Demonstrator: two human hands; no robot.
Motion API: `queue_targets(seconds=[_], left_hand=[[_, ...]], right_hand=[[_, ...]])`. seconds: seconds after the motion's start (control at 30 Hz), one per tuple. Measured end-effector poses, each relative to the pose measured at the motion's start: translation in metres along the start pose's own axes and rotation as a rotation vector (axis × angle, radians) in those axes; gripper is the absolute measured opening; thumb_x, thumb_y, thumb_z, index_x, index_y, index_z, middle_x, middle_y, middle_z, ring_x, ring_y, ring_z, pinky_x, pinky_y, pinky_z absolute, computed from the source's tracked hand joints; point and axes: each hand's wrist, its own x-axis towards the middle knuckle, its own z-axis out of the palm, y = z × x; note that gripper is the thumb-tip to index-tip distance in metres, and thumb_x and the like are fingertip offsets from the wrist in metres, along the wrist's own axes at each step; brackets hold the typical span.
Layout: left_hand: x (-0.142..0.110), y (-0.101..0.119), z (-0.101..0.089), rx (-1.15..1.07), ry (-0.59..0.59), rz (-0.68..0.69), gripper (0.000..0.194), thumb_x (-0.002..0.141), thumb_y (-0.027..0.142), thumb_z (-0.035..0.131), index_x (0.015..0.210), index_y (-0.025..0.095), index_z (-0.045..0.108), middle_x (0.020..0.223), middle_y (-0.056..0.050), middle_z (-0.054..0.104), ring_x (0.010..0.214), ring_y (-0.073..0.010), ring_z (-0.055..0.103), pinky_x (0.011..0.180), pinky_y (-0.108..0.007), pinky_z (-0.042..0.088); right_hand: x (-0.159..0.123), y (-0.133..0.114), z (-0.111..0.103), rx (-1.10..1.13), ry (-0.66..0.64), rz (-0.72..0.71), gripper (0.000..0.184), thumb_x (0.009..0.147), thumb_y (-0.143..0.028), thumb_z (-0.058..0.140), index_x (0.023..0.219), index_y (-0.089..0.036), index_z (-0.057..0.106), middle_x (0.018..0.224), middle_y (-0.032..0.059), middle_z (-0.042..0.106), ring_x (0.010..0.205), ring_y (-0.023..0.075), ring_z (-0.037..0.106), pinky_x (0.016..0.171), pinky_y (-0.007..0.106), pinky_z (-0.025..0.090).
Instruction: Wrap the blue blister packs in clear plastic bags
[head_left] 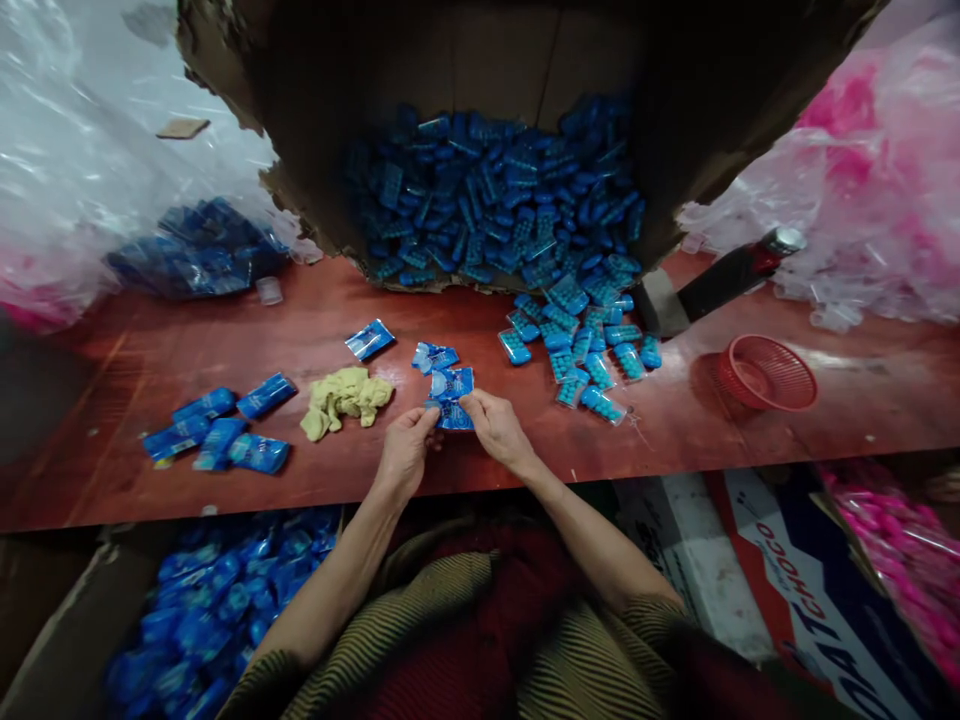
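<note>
Between my two hands, near the table's front edge, is a flat blue printed packet (452, 384). My left hand (409, 445) pinches its left side. My right hand (499, 428) grips the right side, thumb on top. Just beyond it lies another blue printed packet (433, 356), and a further flat blue wrapper (370, 340) rests to the left. A crumpled yellow-green cloth (346, 398) sits beside my left hand. Right of my hands, small clear-and-blue packs of beads (581, 345) are spread over the table.
A torn cardboard box (300, 190) full of blue packs stands at the back. Several filled blue pouches (217, 430) lie at left. A red plastic basket (766, 372) is at right. Clear bags (885, 170) flank the box, and blue packets (225, 590) fill a carton below the table.
</note>
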Motion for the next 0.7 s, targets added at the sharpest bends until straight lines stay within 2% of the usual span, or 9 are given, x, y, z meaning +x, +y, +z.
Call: queue_targets(seconds=[0.07,0.17,0.23,0.3,0.4,0.57,0.63,0.7], left_hand=[[0.000,0.000,-0.003,-0.048,-0.021,-0.054,0.037,0.051,0.038,0.081,0.061,0.014,0.054,0.049,0.003,0.052,0.043,-0.0061,0.047,0.039,-0.017,0.034],[0.000,-0.001,-0.004,-0.116,-0.054,-0.134,0.036,0.053,0.037,0.081,0.065,0.014,0.056,0.050,0.003,0.053,0.043,-0.0071,0.048,0.037,-0.017,0.033],[-0.001,0.000,-0.004,-0.157,-0.064,-0.189,0.032,0.058,0.034,0.079,0.071,0.014,0.058,0.052,0.002,0.054,0.044,-0.0078,0.049,0.037,-0.017,0.034],[-0.003,0.001,-0.004,-0.190,-0.077,-0.269,0.026,0.065,0.032,0.075,0.078,0.015,0.060,0.054,0.002,0.055,0.046,-0.0082,0.050,0.038,-0.017,0.036],[-0.005,0.002,-0.006,-0.226,-0.099,-0.366,0.017,0.074,0.030,0.068,0.079,0.016,0.059,0.053,0.002,0.053,0.046,-0.0086,0.050,0.040,-0.017,0.037],[-0.005,-0.004,-0.008,-0.244,-0.067,-0.358,0.012,0.080,0.027,0.062,0.077,0.016,0.058,0.050,0.001,0.053,0.045,-0.0096,0.051,0.041,-0.018,0.040],[-0.004,-0.007,-0.008,-0.248,-0.036,-0.343,0.011,0.080,0.026,0.061,0.078,0.016,0.059,0.051,0.000,0.054,0.046,-0.0100,0.053,0.042,-0.018,0.042],[-0.003,-0.009,-0.007,-0.257,-0.005,-0.323,0.011,0.079,0.027,0.063,0.079,0.016,0.059,0.050,0.001,0.054,0.045,-0.0099,0.053,0.042,-0.018,0.042]], right_hand=[[0.014,0.011,-0.011,-0.159,0.059,0.003,0.035,0.095,-0.037,0.036,0.072,-0.019,0.057,0.075,0.0030,0.059,0.073,0.0156,0.053,0.067,0.026,0.037],[0.040,0.038,-0.025,-0.475,0.232,0.127,0.022,0.090,-0.035,0.049,0.093,-0.017,0.061,0.099,0.0131,0.060,0.094,0.0253,0.052,0.078,0.035,0.038],[0.052,0.054,-0.029,-0.592,0.256,0.182,0.019,0.087,-0.030,0.054,0.096,-0.014,0.061,0.099,0.0168,0.059,0.095,0.0290,0.051,0.078,0.040,0.038],[0.055,0.063,-0.028,-0.645,0.244,0.155,0.016,0.086,-0.025,0.055,0.096,-0.014,0.060,0.095,0.0172,0.059,0.093,0.0291,0.051,0.076,0.040,0.038],[0.044,0.060,-0.023,-0.679,0.159,0.074,0.016,0.086,-0.023,0.052,0.099,-0.017,0.059,0.096,0.0157,0.059,0.091,0.0280,0.051,0.075,0.039,0.039],[0.023,0.051,-0.025,-0.634,0.018,0.086,0.023,0.085,-0.024,0.055,0.108,-0.021,0.057,0.103,0.0126,0.060,0.095,0.0291,0.051,0.075,0.039,0.041],[0.020,0.051,-0.029,-0.548,0.010,0.072,0.024,0.084,-0.021,0.055,0.107,-0.019,0.058,0.103,0.0121,0.060,0.097,0.0280,0.052,0.079,0.039,0.042],[0.015,0.048,-0.033,-0.352,0.016,0.027,0.022,0.083,-0.021,0.056,0.105,-0.018,0.059,0.101,0.0100,0.061,0.095,0.0243,0.054,0.082,0.037,0.043]])
